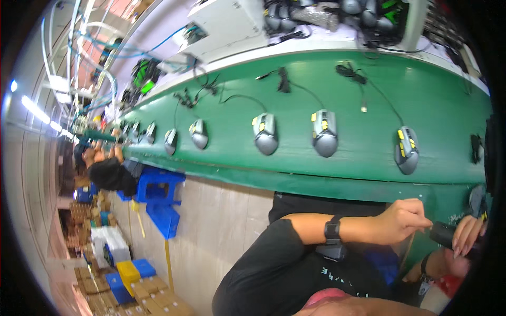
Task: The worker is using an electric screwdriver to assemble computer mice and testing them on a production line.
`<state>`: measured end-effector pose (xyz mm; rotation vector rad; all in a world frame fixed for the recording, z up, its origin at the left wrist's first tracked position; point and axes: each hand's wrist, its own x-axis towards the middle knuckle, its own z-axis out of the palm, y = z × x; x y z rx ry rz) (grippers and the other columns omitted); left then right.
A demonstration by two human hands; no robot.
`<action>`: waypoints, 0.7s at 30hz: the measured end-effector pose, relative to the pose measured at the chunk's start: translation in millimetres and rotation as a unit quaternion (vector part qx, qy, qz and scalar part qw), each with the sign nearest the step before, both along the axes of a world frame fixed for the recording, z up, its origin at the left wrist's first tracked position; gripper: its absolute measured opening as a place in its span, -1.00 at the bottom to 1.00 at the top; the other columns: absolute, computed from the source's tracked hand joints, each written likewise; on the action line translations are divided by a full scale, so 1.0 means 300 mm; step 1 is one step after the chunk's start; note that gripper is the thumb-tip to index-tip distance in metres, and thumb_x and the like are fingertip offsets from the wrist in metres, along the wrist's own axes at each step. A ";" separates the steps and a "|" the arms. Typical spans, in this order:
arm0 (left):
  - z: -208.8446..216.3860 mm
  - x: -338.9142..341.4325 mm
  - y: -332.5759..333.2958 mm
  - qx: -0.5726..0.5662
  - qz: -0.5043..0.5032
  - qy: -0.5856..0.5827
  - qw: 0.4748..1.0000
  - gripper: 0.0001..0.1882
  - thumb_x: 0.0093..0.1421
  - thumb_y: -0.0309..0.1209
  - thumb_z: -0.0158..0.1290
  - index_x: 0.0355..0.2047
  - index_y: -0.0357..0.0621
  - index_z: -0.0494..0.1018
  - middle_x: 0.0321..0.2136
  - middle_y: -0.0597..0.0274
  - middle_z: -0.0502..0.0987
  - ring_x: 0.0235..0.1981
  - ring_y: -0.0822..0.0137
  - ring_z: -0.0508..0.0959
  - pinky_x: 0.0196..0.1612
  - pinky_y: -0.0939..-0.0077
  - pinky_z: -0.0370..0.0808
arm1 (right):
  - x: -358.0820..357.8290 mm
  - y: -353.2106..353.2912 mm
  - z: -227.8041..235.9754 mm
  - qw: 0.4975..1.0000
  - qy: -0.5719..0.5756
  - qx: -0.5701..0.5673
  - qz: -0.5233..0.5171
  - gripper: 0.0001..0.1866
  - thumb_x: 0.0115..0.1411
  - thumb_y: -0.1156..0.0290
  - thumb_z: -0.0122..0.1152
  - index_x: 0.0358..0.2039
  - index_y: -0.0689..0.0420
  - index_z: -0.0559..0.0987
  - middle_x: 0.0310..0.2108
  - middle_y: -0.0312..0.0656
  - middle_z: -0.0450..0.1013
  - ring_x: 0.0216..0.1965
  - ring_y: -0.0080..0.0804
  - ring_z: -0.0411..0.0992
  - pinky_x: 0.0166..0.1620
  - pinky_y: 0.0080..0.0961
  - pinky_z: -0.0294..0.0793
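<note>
My left hand is closed, thumb and fingertips pinched together at the end of a dark rounded object; whatever the fingertips hold is too small to make out. My right hand wraps its fingers over that dark rounded object, whose kind I cannot tell. Both hands are at the near right edge of the green belt. Closest to them on the belt is a grey and black computer mouse with yellow pieces, its cable stretching away behind it. Another dark grey piece sits at the far right, partly cut off.
More corded mice, such as this mouse, line the green belt toward the left. Another person works at its far end. Blue stools and cardboard boxes occupy the floor. A white shelf runs behind.
</note>
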<state>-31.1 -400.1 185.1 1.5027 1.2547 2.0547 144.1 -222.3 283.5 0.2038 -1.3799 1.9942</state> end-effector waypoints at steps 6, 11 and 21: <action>0.075 0.019 0.035 -0.001 -0.010 0.071 0.997 -0.70 -0.03 -0.68 0.25 -0.23 -0.23 0.63 -0.44 0.16 0.55 -0.38 0.19 0.57 -0.31 0.39 0.54 | -0.046 -0.149 0.087 0.991 0.077 0.077 -0.080 -0.42 0.12 0.05 0.43 -0.17 0.12 0.27 -0.64 -0.24 0.46 -0.70 -0.41 0.46 -0.56 -0.46 0.52; 0.046 -0.069 0.013 -0.068 0.015 0.145 0.987 -0.67 -0.10 -0.69 0.30 -0.26 -0.26 0.61 -0.39 0.12 0.61 -0.28 0.16 0.65 -0.23 0.39 0.60 | -0.212 -0.230 0.042 0.985 0.115 -0.008 -0.128 -0.42 0.21 -0.09 0.28 -0.19 0.16 0.28 -0.66 -0.26 0.37 -0.72 -0.44 0.36 -0.62 -0.50 0.39; 0.053 -0.195 0.278 -0.410 0.306 0.398 0.762 -0.24 0.15 0.02 0.15 0.18 -0.32 0.30 -0.07 -0.10 0.36 -0.08 -0.04 0.46 -0.14 0.19 0.54 | -0.119 -0.203 0.100 0.952 0.142 0.039 -0.268 -0.34 0.17 -0.21 0.26 -0.19 0.16 0.27 -0.65 -0.28 0.36 -0.71 -0.48 0.35 -0.57 -0.51 0.41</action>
